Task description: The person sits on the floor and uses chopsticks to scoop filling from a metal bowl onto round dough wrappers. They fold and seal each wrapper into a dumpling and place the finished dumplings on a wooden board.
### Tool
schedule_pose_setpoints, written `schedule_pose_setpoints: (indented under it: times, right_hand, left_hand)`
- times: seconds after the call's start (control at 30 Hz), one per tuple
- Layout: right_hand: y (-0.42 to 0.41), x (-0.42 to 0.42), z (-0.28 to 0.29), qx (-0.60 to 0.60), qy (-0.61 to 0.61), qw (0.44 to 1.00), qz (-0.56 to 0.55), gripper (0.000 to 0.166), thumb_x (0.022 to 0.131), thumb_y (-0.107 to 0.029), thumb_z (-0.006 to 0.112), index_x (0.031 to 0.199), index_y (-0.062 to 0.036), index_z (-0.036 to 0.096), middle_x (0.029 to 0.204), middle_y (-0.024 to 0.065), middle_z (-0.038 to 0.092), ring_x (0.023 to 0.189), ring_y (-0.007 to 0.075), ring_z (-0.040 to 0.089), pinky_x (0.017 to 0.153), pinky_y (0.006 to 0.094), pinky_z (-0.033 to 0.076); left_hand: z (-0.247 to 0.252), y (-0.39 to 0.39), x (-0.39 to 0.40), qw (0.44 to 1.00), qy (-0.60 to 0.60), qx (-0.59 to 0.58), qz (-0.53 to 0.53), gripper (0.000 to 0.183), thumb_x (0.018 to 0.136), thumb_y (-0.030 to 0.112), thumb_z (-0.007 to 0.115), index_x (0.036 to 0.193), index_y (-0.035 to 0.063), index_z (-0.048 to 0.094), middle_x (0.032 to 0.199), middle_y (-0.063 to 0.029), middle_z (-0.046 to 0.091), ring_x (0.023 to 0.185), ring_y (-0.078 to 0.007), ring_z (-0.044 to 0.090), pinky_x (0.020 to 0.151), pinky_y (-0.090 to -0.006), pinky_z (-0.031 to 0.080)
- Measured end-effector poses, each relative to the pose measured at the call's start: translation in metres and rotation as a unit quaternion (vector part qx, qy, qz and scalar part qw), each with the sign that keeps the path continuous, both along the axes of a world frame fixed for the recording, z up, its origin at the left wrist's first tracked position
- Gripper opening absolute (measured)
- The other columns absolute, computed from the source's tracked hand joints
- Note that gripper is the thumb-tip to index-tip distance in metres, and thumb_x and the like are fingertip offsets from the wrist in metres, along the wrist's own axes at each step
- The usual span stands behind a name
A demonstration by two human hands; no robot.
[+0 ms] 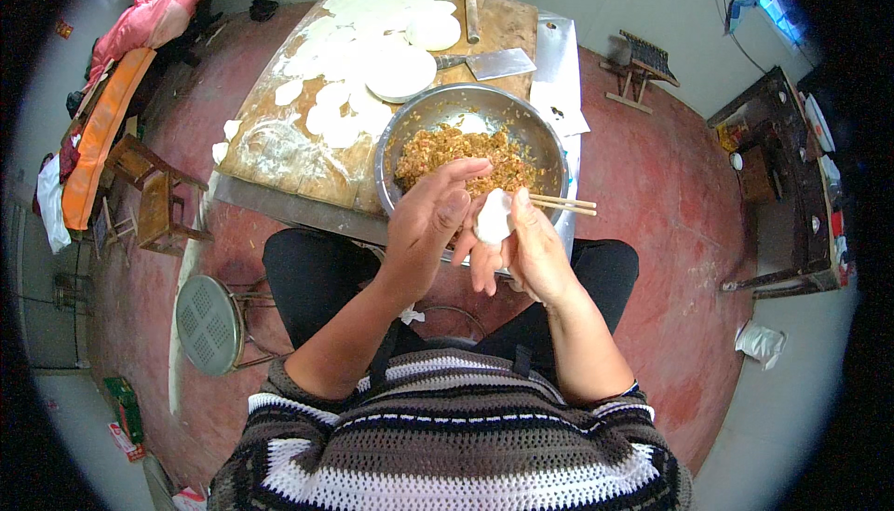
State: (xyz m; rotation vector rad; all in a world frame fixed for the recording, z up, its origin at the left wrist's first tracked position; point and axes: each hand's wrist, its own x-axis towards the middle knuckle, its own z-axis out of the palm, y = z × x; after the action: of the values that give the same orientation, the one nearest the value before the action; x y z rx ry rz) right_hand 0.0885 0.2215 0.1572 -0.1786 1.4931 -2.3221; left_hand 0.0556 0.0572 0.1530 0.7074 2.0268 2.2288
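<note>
Between my hands, over the near edge of a metal bowl (552,127), is a folded piece of white dough (494,216). My right hand (545,253) holds it with the thumb at its right side. My left hand (426,232) is raised at its left, thumb and fingers apart, without a clear grip on the dough. Brown minced filling (454,155) lies in the bowl. A pair of chopsticks (569,204) sticks out to the right past my right thumb; their other ends are hidden. Many round dough wrappers (335,116) lie on the floured wooden board (279,162).
Two stacks of wrappers (401,75) stand left of the bowl. Behind it lie a cleaver (499,64) and a rolling pin (472,15). A round metal stool (208,324) and a wooden chair (157,207) stand at the left, a dark cabinet (775,232) at the right.
</note>
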Motion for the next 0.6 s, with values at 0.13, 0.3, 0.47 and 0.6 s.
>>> schedule_pose_setpoints:
  times: [0.13, 0.3, 0.47, 0.6]
  right_hand:
    - [0.004, -0.004, 0.000, -0.051, -0.009, 0.995, -0.080, 0.056, 0.106, -0.048, 0.025, 0.109, 0.0005, 0.051, 0.084, 0.0230, 0.066, 0.050, 0.0181, 0.059, 0.042, 0.0247, 0.048]
    - [0.012, -0.009, 0.001, -0.079, -0.006, 0.995, -0.066, 0.038, 0.102, -0.036, 0.048, 0.110, 0.0002, 0.049, 0.089, 0.0211, 0.065, 0.051, 0.0137, 0.054, 0.042, 0.0229, 0.044]
    - [0.015, -0.008, 0.002, -0.031, 0.038, 0.998, -0.034, 0.021, 0.097, -0.010, 0.057, 0.114, -0.0017, 0.049, 0.094, 0.0118, 0.064, 0.064, 0.0127, 0.061, 0.052, 0.0250, 0.051]
    - [0.009, -0.004, 0.009, 0.030, 0.089, 0.995, -0.017, 0.025, 0.093, 0.000, 0.058, 0.117, -0.0018, 0.049, 0.106, 0.0086, 0.062, 0.081, 0.0143, 0.066, 0.068, 0.0264, 0.055]
  left_hand:
    - [0.000, -0.013, 0.000, 0.998, 0.020, 0.049, 0.045, 0.034, 0.090, 0.018, 0.045, 0.103, -0.0058, 0.066, 0.110, -0.0175, 0.066, 0.109, -0.0255, 0.060, 0.102, -0.0368, 0.041]
    - [-0.009, -0.033, 0.004, 0.996, -0.043, 0.000, 0.082, 0.015, 0.090, 0.007, 0.057, 0.092, -0.0038, 0.068, 0.079, -0.0061, 0.061, 0.077, -0.0163, 0.060, 0.074, -0.0287, 0.047]
    - [0.007, -0.041, 0.009, 0.972, 0.061, -0.195, 0.119, 0.011, 0.088, 0.008, 0.066, 0.083, -0.0010, 0.071, 0.075, -0.0048, 0.065, 0.072, -0.0145, 0.061, 0.068, -0.0273, 0.047]
    - [0.008, -0.054, 0.020, 0.970, 0.057, -0.230, 0.050, 0.014, 0.084, 0.011, 0.072, 0.074, 0.0014, 0.072, 0.069, -0.0053, 0.065, 0.071, -0.0172, 0.063, 0.067, -0.0290, 0.048]
